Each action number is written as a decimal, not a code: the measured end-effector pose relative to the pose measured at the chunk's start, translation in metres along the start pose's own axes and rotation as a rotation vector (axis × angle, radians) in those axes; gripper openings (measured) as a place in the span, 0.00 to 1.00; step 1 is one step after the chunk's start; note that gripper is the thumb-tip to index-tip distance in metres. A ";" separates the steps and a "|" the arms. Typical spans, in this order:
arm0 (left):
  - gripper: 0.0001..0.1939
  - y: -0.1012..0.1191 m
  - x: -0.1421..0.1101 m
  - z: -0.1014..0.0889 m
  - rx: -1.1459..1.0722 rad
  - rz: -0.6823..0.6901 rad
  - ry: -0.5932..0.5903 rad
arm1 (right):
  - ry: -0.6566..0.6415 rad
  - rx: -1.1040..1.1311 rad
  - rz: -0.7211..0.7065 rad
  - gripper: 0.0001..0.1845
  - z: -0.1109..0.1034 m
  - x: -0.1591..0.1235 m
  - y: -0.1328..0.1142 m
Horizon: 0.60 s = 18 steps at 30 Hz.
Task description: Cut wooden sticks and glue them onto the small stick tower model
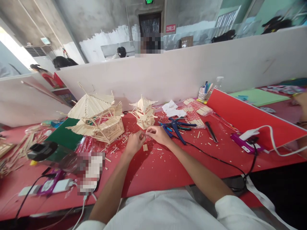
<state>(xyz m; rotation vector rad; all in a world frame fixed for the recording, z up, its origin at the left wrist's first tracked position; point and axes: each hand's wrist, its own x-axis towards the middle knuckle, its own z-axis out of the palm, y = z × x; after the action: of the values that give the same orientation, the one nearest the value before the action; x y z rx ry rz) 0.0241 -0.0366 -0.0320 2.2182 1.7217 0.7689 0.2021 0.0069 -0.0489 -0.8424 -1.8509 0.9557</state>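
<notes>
My left hand (135, 142) and my right hand (157, 134) meet over the red table, fingertips pinched close together. Whatever lies between them is too small to make out. Just below them is a little panel of wooden sticks (145, 147). Right behind my hands stands a small pagoda model (144, 115) built of pale sticks, with upturned eaves. To its left, a larger stick pavilion model (96, 116) has a sloped, slatted roof. A blue glue gun (177, 130) lies to the right of my right hand, its black cord trailing toward the table's front edge.
Stick bundles (203, 110) and crumpled white tissue (173, 109) lie at the back right. A red board (251, 118) leans near a purple power strip (247, 145). On the left are a dark bottle (52, 155), a phone (92, 172) and loose sticks (21, 148). White partition (179, 70) behind.
</notes>
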 end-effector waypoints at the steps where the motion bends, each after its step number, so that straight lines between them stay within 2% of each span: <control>1: 0.09 0.000 0.000 0.001 -0.023 -0.004 0.003 | -0.007 0.014 0.009 0.09 0.000 0.000 0.000; 8: 0.08 -0.002 0.002 -0.003 -0.058 -0.063 -0.004 | -0.091 0.167 0.110 0.09 -0.004 0.001 -0.003; 14: 0.08 -0.020 0.005 -0.017 0.218 -0.202 -0.002 | -0.112 0.305 0.179 0.10 -0.006 0.003 -0.003; 18: 0.14 -0.025 0.005 -0.024 0.292 -0.261 0.014 | -0.085 0.305 0.135 0.12 -0.005 0.004 0.002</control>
<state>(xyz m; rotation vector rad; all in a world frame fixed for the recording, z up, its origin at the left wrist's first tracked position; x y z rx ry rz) -0.0081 -0.0284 -0.0228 2.0966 2.1948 0.4996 0.2054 0.0129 -0.0473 -0.7545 -1.6767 1.3386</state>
